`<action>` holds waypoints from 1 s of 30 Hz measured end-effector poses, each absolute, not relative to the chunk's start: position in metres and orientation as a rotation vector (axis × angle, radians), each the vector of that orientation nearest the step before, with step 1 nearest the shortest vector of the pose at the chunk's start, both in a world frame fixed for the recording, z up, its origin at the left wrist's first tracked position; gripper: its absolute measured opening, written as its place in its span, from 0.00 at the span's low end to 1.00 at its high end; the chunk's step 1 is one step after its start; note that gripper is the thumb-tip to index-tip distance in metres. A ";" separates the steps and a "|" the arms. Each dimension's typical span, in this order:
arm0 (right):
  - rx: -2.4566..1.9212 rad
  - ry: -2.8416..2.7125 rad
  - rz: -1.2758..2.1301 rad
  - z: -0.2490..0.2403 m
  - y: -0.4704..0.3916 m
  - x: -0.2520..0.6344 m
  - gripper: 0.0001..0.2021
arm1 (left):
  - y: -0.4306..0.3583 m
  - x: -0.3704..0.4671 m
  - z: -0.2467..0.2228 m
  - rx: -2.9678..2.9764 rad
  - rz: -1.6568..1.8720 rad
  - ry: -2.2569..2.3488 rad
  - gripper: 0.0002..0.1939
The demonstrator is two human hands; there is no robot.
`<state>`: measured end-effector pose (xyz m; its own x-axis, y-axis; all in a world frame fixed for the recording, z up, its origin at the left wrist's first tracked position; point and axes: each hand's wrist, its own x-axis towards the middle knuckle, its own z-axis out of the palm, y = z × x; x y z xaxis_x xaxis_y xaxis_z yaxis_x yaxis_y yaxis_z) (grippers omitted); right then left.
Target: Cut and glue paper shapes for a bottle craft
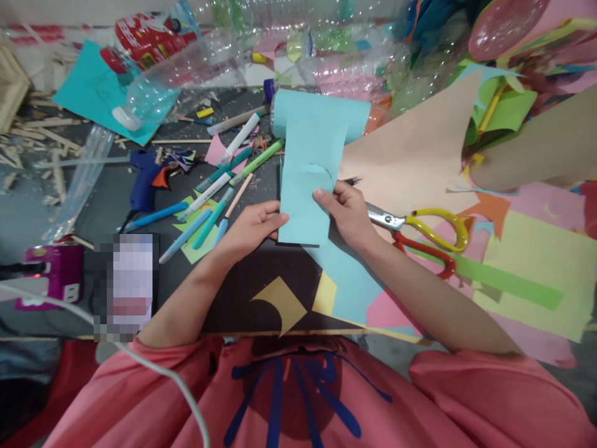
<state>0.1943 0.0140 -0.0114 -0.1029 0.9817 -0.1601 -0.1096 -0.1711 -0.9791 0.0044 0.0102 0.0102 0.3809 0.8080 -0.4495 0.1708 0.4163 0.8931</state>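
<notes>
A light blue paper strip (303, 211) with a curved line across its middle is held between my two hands. Its upper end overlaps a light blue paper roll (321, 111). My left hand (259, 227) pinches the strip's left edge, thumb in front. On the right edge, my right hand (349, 211) has its thumb on top and its other fingers partly hidden. A dark pointed tip (353, 181) shows beside those fingers; whether the hand holds it, I cannot tell. Scissors (396, 223) with yellow and red handles lie right of this hand, their blades partly behind it.
Several markers (219, 174), a blue glue gun (145, 177) and a phone (133, 280) lie to the left. Clear plastic bottles (186, 71) fill the back. Coloured paper sheets (536, 255) cover the right side, with a yellow scrap (282, 302) near the front edge.
</notes>
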 end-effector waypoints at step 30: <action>-1.202 -1.361 1.257 -0.013 0.012 0.197 0.13 | -0.003 0.005 0.029 1.335 0.427 1.320 0.34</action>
<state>0.1965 0.0121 -0.0128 -0.1224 0.9925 0.0011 0.0778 0.0107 -0.9969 0.0053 -0.0029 0.0287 0.3002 0.8483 -0.4362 0.4326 0.2865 0.8549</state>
